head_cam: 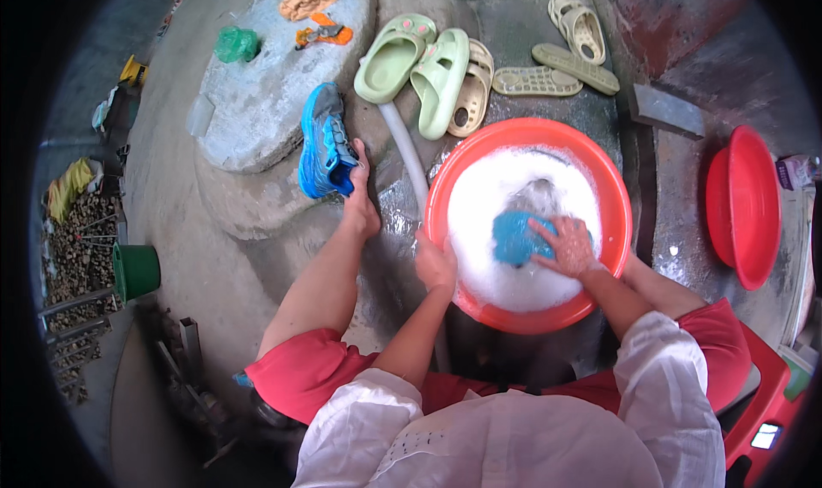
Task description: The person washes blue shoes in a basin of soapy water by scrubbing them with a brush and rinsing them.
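A red plastic basin (438,167) full of white suds (478,180) sits before me. My left hand (437,261) grips its left rim, with the thumb outside by the rim. Inside the basin, my right hand (566,247) lies over a blue shoe-like thing (514,234), fingers spread across its top. Motion blurs that thing, and suds hide its lower part. A greyish part (536,192) shows in the foam just beyond it. Left of the basin, a wet blue sneaker (326,144) stands on its side beside my bare foot (363,205).
Pale green clogs (395,61) and beige sandals (581,29) lie beyond the basin. A grey pipe (404,144) runs along its left. A round stone slab (247,112) carries a green plastic bag (236,43) and an orange brush-like item (327,32). Red basins (754,209) lean at right.
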Available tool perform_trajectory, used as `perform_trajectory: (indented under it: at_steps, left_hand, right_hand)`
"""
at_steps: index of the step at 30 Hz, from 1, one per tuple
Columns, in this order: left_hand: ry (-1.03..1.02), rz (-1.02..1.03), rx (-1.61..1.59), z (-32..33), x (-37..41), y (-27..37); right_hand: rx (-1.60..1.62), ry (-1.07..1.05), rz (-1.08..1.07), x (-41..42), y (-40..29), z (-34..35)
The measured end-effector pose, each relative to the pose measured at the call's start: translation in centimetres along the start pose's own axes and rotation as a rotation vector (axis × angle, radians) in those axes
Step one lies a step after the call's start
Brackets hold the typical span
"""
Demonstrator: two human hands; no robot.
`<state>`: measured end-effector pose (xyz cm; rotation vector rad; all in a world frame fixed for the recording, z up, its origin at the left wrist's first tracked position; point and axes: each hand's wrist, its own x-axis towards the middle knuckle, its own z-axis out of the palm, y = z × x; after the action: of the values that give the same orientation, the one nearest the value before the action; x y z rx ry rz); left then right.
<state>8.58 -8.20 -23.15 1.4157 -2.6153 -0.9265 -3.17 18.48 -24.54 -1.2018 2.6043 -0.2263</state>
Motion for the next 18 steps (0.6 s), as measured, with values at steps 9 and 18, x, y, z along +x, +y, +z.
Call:
perform_trajectory:
  at_steps: [9,18]
  left_hand:
    - [0.027,0.045,-0.026,-0.5,-0.6,-1.6]
    - [-0.002,0.032,-0.010,-0.3,0.0,0.7]
  right_hand:
    - [0.268,-0.452,0.527,8.8,2.3,-0.1]
    - [0.018,-0.194,0.044,8.9,2.5,-3.9]
